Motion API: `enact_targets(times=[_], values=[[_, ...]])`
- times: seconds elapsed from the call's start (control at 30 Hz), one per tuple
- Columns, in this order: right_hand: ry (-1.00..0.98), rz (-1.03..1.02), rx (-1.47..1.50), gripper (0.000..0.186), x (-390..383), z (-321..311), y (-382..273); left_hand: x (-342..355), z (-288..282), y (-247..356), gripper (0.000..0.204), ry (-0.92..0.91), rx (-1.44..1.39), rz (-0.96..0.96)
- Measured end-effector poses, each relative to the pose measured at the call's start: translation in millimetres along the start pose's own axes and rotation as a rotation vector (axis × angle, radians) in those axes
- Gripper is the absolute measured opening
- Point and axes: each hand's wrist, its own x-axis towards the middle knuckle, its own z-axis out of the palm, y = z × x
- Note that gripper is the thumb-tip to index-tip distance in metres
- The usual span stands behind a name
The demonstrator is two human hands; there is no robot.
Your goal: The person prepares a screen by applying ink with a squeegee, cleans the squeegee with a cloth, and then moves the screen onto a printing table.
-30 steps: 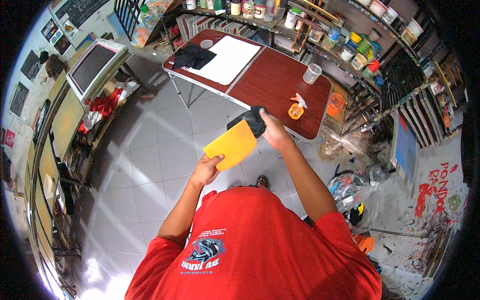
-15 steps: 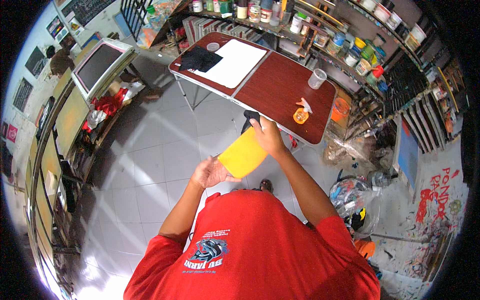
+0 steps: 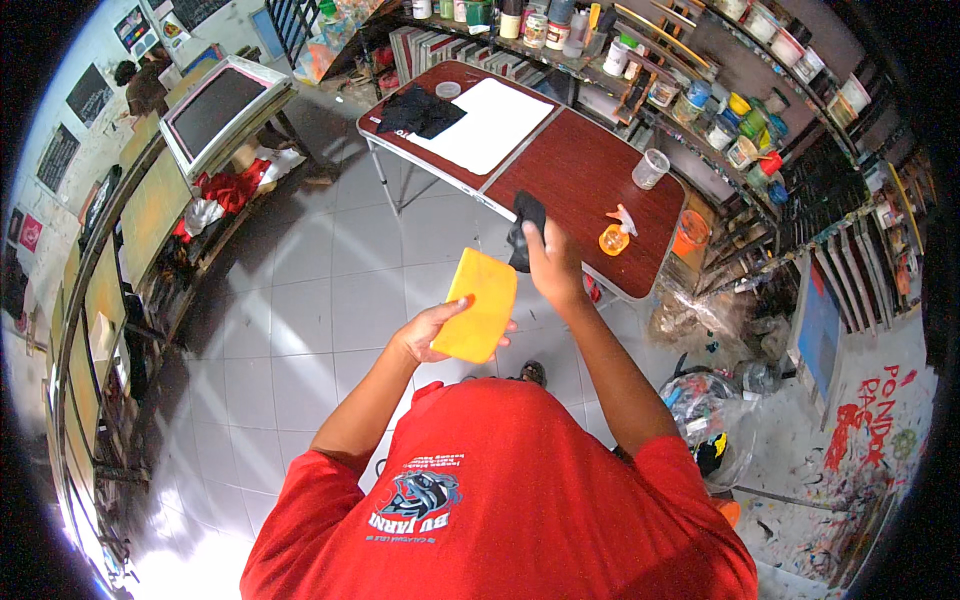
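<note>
Red shirt [image 3: 500,490] is filling the near view. Left hand [image 3: 425,333] is holding a yellow panel [image 3: 476,305] in front of the torso, over the grey floor tiles [image 3: 300,345], short of the table. Thumb is pressing on the face, fingers are running behind, tips are poking past the right edge: pinching it. Panel is looking thin, flat and opaque, roughly rectangular, with straight top and left edges and a bowed right side; its upper part is showing a faint darker orange tinge. It's sitting tilted, face up. Right hand [image 3: 553,265] is gripping a black rag [image 3: 527,222] just beside the panel's upper right corner; thumb is pressing on the cloth, other fingers are mostly hiding, can't tell their spread. Beyond, the brown table [image 3: 590,165] is carrying an orange spray bottle [image 3: 615,237], clear cup [image 3: 651,169], white sheet [image 3: 490,125] and black fabric [image 3: 420,112].
</note>
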Motion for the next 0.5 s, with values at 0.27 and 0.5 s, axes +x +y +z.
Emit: enact_targets(times=[0.27, 0.5], values=[[-0.328, -0.386, -0.189, 0.043, -53.0, 23.7, -47.1, 7.3, -4.1, -8.5, 0.064, 0.388, 0.148, 0.190], [-0.499, 0.682, 0.975, 0.040, -9.4, 3.3, 13.8, 11.9, 3.8, -21.1, 0.066, 0.087, 0.063, 0.173]])
